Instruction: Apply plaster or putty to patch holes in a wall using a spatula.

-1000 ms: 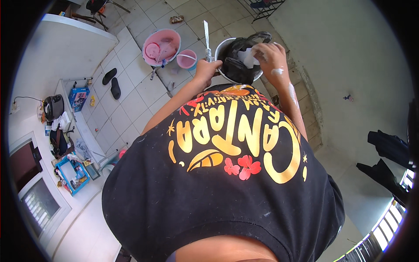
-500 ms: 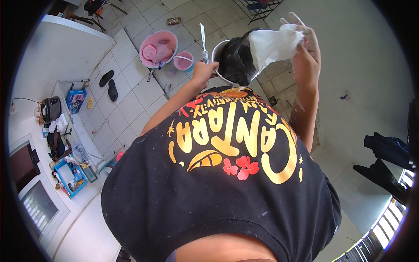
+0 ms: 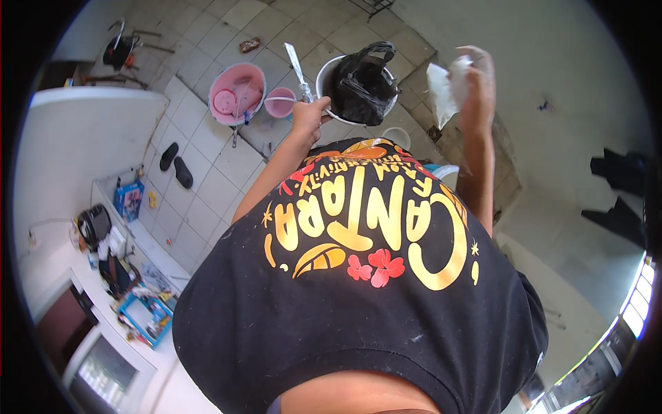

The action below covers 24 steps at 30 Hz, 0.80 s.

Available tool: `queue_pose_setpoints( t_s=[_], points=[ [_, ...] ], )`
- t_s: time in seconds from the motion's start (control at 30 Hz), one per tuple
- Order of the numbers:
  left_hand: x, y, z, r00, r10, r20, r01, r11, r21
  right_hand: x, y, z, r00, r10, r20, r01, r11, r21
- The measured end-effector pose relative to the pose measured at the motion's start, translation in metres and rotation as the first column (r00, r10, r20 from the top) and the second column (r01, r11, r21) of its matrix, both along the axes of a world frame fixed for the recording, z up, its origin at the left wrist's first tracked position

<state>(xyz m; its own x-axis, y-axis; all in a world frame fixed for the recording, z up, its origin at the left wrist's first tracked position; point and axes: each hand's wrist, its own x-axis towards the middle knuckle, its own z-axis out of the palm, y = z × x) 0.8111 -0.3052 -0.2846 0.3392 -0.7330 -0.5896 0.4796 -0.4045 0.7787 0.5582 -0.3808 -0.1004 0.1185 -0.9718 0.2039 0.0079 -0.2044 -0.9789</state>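
Bucket (image 3: 324,74) is between both hands (image 3: 307,120), the left gripping its rim.

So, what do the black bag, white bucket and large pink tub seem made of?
Black bag: thin, glossy plastic film, judging by crinkles and highlights. White bucket: probably smooth plastic, from its even, rounded rim. Pink tub: likely smooth moulded plastic, from its one-piece look.

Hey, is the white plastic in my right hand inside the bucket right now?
No, the right hand holds the white plastic off to the right, apart from the bucket.
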Motion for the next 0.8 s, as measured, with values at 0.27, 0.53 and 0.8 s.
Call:
queue_pose_setpoints(
  t_s=[0.27,0.53,0.8],
  points=[
    [0.008,-0.009,0.005,0.975,-0.214,0.066,0.213,0.977,0.022,0.034,0.063,-0.091,0.619,0.085,-0.781,0.056,0.987,0.151],
    [-0.013,-0.029,0.002,0.864,-0.488,0.122,0.479,0.872,0.096,0.046,0.097,-0.130,0.528,-0.137,-0.838,0.401,0.910,0.103],
    [-0.073,-0.036,-0.047,0.580,-0.815,0.004,0.805,0.574,0.152,-0.006,0.162,-0.097,0.550,-0.430,-0.716,0.677,0.731,0.081]
  ],
)
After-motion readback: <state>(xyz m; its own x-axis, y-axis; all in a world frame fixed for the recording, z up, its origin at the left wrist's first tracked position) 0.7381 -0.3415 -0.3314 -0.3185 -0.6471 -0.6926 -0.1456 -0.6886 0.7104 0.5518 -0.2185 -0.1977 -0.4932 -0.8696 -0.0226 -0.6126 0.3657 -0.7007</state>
